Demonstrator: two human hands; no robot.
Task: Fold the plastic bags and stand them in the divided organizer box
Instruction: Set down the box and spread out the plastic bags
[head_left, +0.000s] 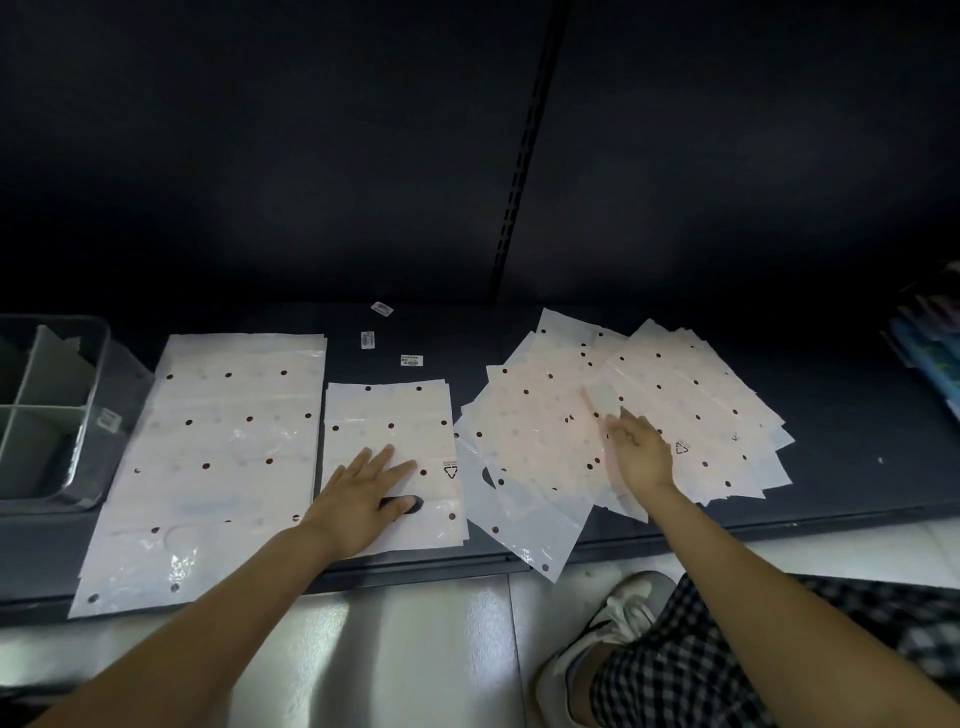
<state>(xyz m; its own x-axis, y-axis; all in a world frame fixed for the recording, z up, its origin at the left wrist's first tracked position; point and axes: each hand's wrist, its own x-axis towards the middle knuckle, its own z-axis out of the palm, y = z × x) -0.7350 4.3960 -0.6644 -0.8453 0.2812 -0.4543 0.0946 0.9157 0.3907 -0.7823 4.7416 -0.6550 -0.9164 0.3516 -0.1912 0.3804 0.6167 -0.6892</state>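
Note:
White plastic bags with dark dots lie on a dark shelf. A large flat stack (223, 447) is at the left, a smaller stack (395, 415) in the middle, and a fanned pile of several bags (639, 410) at the right. My left hand (358, 499) presses flat on the middle stack with its fingers spread, near the bag's handle cutout. Over the fanned pile my right hand (639, 452) reaches with fingers extended and blurred, touching the top bags. The grey divided organizer box (88, 415) stands at the far left, its compartments holding no bags.
Three small white labels (411, 360) lie on the shelf behind the middle stack. Colourful items (930, 353) sit at the far right edge. The shelf's front edge runs below the bags, over a pale tiled floor. My shoe (613, 623) and checked trousers are at the lower right.

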